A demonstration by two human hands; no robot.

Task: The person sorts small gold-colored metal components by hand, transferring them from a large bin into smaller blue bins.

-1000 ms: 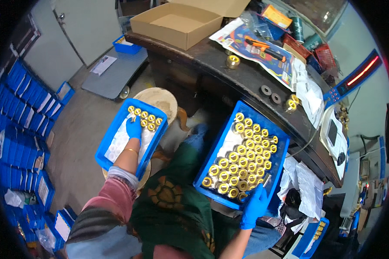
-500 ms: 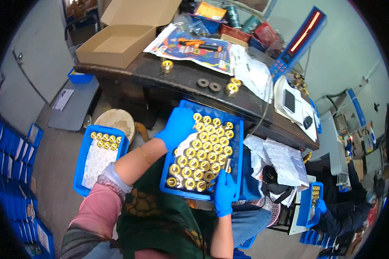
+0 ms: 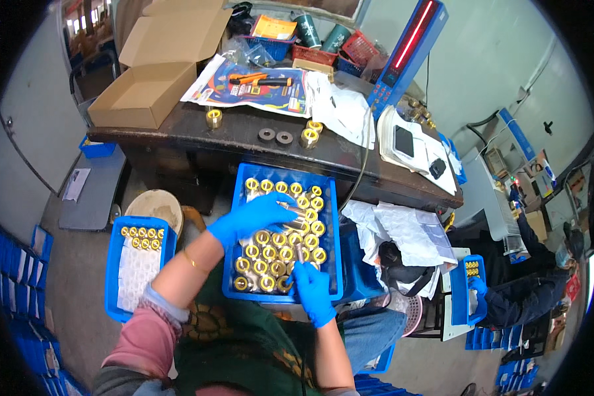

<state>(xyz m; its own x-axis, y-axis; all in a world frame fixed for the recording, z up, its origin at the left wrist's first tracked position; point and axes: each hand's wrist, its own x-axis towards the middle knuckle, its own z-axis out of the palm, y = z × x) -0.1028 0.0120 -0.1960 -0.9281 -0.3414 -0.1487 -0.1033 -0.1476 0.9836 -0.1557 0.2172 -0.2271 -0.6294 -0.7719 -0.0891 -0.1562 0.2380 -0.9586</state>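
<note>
A blue plastic crate (image 3: 338,231) in front of me holds several rows of metal fittings with brass-yellow rings on top (image 3: 268,253). Over its middle, my left hand (image 3: 254,219), in a blue glove, is closed on a fitting (image 3: 297,222) tipped on its side. My right hand (image 3: 315,296), gloved as well, is at the crate's near right corner. Its fingers pinch a short, slim metal rod (image 3: 301,253) that points up over the fittings. How the right fingertips wrap the rod is partly hidden.
On my left, a smaller blue crate (image 3: 113,284) holds fittings on a white liner, near a round stool (image 3: 155,206). Beyond is a dark desk (image 3: 244,146) with a cardboard box (image 3: 138,99), cutter (image 3: 264,81), black rings (image 3: 275,136) and phone (image 3: 404,141). A co-worker's gloved hand (image 3: 478,286) is far right.
My left hand has moved from the crate's far left side to its middle and now has a fitting. My right hand still holds the rod, now tilted differently. The whole view has shifted.
</note>
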